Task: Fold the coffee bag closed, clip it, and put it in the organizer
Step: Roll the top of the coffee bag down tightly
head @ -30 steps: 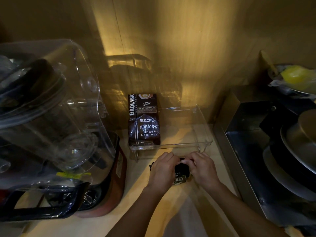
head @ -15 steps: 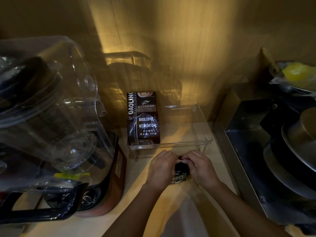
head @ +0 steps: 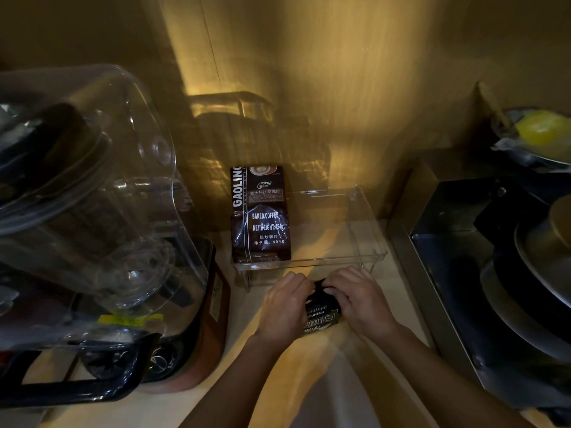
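- Blender (head: 86, 211): a big clear jar on a dark base fills the counter's left side, well apart from the work.
- Sink (head: 457, 242): a metal basin on the right with stacked pans in it, also clear of the hands.
- Organizer (head: 367, 230): a clear, open tray on short legs against the wall, just beyond the hands. A tall dark coffee pack (head: 261, 214) stands upright in its left end; the right part is bare, so I judge that is where there is room.
- Bag (head: 321, 313): small, dark, with pale lettering, on the counter just in front of the organizer, between both hands. It looks like thin, soft film, light and crinkly, likely springy at a crease, so a fold would need holding down until clipped. Best taken at the top edge, near both corners; the slack body would sag if lifted by one corner.
- Left hand (head: 285, 307): curled over the bag's left top, fingertips pinching the edge.
- Right hand (head: 360, 299): curled likewise on the right top, pinching the same edge, knuckles nearly meeting the left's.
- No clip shows; it may be hidden.
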Motion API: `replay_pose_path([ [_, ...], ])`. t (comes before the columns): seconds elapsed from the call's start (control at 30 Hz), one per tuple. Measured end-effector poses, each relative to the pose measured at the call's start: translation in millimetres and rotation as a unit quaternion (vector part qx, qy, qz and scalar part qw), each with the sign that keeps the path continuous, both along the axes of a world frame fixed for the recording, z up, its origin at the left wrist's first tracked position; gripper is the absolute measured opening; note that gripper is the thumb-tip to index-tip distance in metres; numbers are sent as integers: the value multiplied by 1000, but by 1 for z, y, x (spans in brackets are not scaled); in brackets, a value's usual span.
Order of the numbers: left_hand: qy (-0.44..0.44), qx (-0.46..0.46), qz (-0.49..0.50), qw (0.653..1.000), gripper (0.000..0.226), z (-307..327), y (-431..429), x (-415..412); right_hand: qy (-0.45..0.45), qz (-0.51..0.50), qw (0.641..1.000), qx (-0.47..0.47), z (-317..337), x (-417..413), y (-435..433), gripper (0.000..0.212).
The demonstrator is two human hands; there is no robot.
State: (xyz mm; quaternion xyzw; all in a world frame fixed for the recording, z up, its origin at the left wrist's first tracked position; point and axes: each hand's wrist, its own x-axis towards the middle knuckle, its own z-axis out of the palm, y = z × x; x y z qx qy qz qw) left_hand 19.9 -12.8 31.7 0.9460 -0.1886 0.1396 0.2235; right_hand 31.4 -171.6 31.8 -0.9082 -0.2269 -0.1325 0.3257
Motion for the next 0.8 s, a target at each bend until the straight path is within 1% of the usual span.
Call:
replay_pose_path([
  [0.03,-1,-6,-2,1000,23,1,0,0,-3,6,1000,-7,1,-1,3,9],
  [0.1,-10,-6,-5,1000,10,3,0,0,-3,8,1000,-4,2,-1,8,8],
  [0.13,-14,-7,-1,1000,12,5,0,-1,1,7,1000,4,2,-1,9,7],
  [0.2,-17,4,13,1000,25,7,2,-2,8,12,1000,17,3,1,11,8],
  [0.3,-22,9,44,999,27,10,6,-4,23,28,999,35,3,3,11,14],
  [0.43,-6,4,62,998,32,11,9,-4,43,18,997,54,3,5,8,8],
  [0.5,27,-15,49,998,27,8,9,-3,45,10,997,55,1,7,7,8],
  [0.57,64,-33,43,996,9,4,10,-1,48,-6,997,58,0,9,7,10],
  [0.6,80,-40,49,995,5,3,11,0,48,-11,997,57,0,10,7,12],
  [0.73,65,-62,70,994,6,4,17,1,32,-8,999,29,4,9,10,7],
  [0.8,51,-69,77,993,7,6,18,2,20,-5,1000,-1,7,7,15,7],
])
